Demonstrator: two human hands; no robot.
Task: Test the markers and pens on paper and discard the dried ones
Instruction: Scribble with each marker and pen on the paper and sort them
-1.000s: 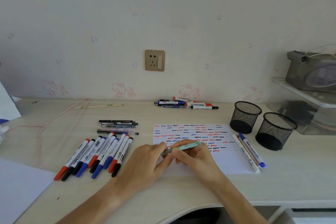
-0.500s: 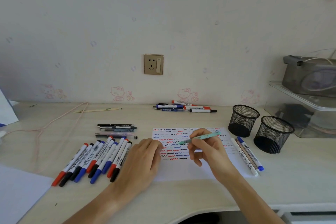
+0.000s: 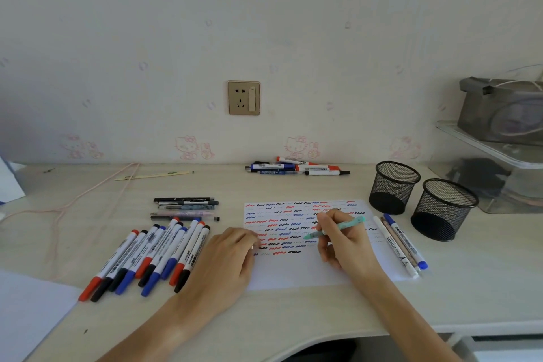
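A white sheet of paper (image 3: 296,273) lies on the desk, its upper part covered with red, blue and black squiggles. My right hand (image 3: 343,241) grips a mint-green pen (image 3: 338,228), tip pointing left and down just above the squiggles. My left hand (image 3: 226,261) rests flat on the paper's left edge, fingers relaxed. Several capped markers (image 3: 150,258) with red, blue and black caps lie in a row to the left. Three pens (image 3: 401,244) lie along the paper's right edge.
Two black mesh cups (image 3: 393,188) (image 3: 443,209) stand at the right. More markers (image 3: 296,169) lie by the wall, and several dark pens (image 3: 185,207) sit left of the paper. A clear shelf (image 3: 493,153) stands far right. A pink cord (image 3: 88,194) crosses the left desk.
My hands have parted from the pen they held together. The right hand carried the green pen over the squiggles and lowered its tip toward the paper; the left hand settled flat on the paper's edge.
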